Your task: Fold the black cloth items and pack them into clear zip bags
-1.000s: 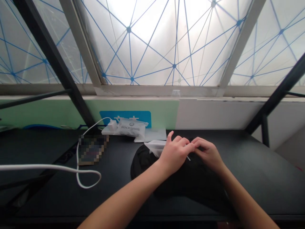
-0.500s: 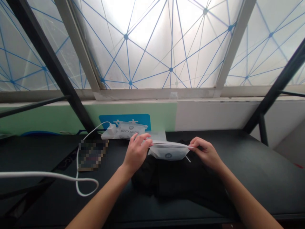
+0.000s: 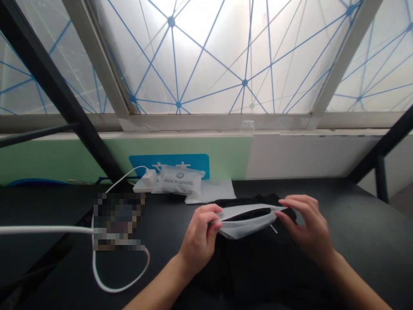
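On my feed, the left hand (image 3: pixel 199 241) pinches one end of the white plastic pouch (image 3: pixel 245 230), whose mouth now gapes wider at lower centre, just above the black cloth (image 3: pixel 258 275); the right hand (image 3: pixel 306 226), fingers loosely curved, pinches the opposite corner.

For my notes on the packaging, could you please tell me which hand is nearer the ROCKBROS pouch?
Left. The left hand is in front of the ROCKBROS pouch, apart from it; the right hand is farther off to the pouch's right.
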Available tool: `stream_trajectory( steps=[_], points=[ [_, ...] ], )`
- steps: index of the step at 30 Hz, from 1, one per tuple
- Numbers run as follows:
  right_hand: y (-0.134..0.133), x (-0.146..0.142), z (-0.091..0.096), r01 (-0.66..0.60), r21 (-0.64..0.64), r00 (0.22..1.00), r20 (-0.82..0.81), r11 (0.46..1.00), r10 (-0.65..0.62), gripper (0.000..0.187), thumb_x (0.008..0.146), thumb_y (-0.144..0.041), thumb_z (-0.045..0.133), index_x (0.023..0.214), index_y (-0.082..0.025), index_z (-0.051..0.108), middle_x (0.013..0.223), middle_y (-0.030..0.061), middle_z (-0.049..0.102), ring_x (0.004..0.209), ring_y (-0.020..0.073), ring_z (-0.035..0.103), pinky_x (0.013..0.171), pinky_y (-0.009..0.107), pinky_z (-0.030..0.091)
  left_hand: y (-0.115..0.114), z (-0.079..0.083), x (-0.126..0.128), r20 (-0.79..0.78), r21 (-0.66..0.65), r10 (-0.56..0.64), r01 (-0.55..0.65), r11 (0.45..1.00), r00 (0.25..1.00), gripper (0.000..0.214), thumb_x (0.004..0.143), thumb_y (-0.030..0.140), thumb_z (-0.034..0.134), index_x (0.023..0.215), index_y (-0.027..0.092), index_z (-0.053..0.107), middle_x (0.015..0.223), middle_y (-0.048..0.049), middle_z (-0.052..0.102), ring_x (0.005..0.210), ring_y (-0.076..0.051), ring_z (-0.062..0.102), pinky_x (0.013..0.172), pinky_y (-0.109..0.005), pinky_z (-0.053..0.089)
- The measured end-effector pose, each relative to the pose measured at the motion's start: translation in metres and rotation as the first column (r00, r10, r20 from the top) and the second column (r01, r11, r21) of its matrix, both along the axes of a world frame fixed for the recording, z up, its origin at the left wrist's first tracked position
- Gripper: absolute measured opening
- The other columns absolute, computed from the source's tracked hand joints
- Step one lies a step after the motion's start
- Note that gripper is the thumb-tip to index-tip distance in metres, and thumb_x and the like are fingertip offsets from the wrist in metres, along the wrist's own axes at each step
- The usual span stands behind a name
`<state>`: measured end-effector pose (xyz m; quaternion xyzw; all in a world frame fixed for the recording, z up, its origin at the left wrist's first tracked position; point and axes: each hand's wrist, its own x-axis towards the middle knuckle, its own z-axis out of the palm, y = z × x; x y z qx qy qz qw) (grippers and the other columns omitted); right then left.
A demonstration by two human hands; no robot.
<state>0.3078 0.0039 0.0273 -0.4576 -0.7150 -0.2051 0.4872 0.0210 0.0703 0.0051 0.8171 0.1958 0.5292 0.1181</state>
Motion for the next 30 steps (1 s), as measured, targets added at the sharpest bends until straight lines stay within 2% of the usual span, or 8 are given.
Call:
stream_trajectory(
  steps=[3,9,13,16,18,21,24,30],
  points=[
    [-0.009,-0.026,0.012,-0.034,0.023,0.974,0.225,0.999,0.028,0.016,0.092,-0.011,0.068,0.102,-0.024,0.067,0.086,-0.0006,0.071,0.077,0.0146,0.065,0.096,0.041,0.039,-0.005,0.002,0.002,-0.009,0.011,-0.036,0.036,0.999,0.999,0.011,0.1,0.012,0.051,0.108,0.02,0.049,0.113,-0.0113,0.065,0.106,-0.02,0.063,0.095,-0.039,0.054],
    [-0.005,-0.047,0.031,-0.056,-0.253,0.925,0.35,0.966,0.145,0.009,0.101,-0.028,0.059,0.101,-0.025,0.067,0.078,-0.0012,0.074,0.067,0.0143,0.063,0.092,0.039,0.039,-0.009,-0.003,0.004,-0.013,-0.034,-0.044,0.043,0.998,0.999,0.007,0.103,0.018,0.045,0.108,0.023,0.045,0.121,-0.0128,0.065,0.115,-0.023,0.063,0.102,-0.046,0.051],
    [0.001,-0.042,0.036,0.007,-0.3,0.875,0.464,0.954,0.14,0.026,0.098,-0.049,0.061,0.107,-0.025,0.067,0.082,0.0011,0.073,0.072,0.0181,0.064,0.088,0.04,0.038,-0.011,-0.004,0.005,-0.026,-0.044,-0.082,0.081,0.996,0.996,0.005,0.105,0.021,0.042,0.109,0.024,0.045,0.124,-0.0134,0.066,0.119,-0.023,0.063,0.107,-0.049,0.047],
    [0.001,-0.041,0.038,0.103,-0.312,0.837,0.54,0.945,0.086,0.048,0.084,-0.053,0.078,0.116,-0.023,0.063,0.096,0.0042,0.071,0.084,0.0228,0.066,0.083,0.04,0.036,-0.01,-0.003,0.004,-0.024,-0.08,-0.141,0.138,0.987,0.99,0.009,0.105,0.026,0.045,0.113,0.023,0.046,0.131,-0.0151,0.063,0.121,-0.024,0.062,0.103,-0.045,0.051],
    [0.001,-0.044,0.039,0.162,-0.341,0.821,0.567,0.926,0.065,0.062,0.07,-0.048,0.089,0.118,-0.021,0.06,0.099,0.0046,0.068,0.086,0.0245,0.066,0.082,0.039,0.036,-0.008,-0.003,0.002,-0.036,-0.121,-0.197,0.192,0.974,0.98,0.028,0.101,0.041,0.054,0.122,0.023,0.046,0.136,-0.0171,0.059,0.125,-0.027,0.06,0.102,-0.045,0.052],
    [0.004,-0.048,0.039,0.235,-0.354,0.805,0.593,0.905,0.023,0.07,0.062,-0.035,0.094,0.119,-0.02,0.057,0.097,0.0047,0.066,0.084,0.0246,0.064,0.082,0.038,0.038,-0.002,-0.005,0.0,-0.091,-0.255,-0.234,0.204,0.945,0.968,0.076,0.08,0.06,0.076,0.137,0.024,0.041,0.137,-0.0175,0.058,0.127,-0.032,0.059,0.104,-0.047,0.052],
    [0.007,-0.052,0.037,0.282,-0.303,0.764,0.645,0.91,-0.022,0.069,0.059,-0.034,0.091,0.117,-0.019,0.057,0.099,0.008,0.065,0.085,0.0271,0.062,0.083,0.041,0.038,0.004,-0.009,0.0,-0.152,-0.406,-0.214,0.136,0.904,0.965,0.101,0.063,0.048,0.094,0.144,0.025,0.039,0.136,-0.0143,0.061,0.123,-0.031,0.062,0.105,-0.046,0.051],
    [0.019,-0.059,0.031,0.315,-0.293,0.709,0.705,0.903,-0.019,0.036,0.056,-0.029,0.084,0.082,-0.021,0.059,0.085,0.0054,0.06,0.076,0.0241,0.057,0.078,0.04,0.036,0.015,-0.009,-0.002,-0.214,-0.443,-0.228,0.114,0.889,0.95,0.093,0.057,0.027,0.098,0.14,0.028,0.055,0.133,-0.0079,0.066,0.122,-0.029,0.063,0.107,-0.044,0.05]
  ],
)
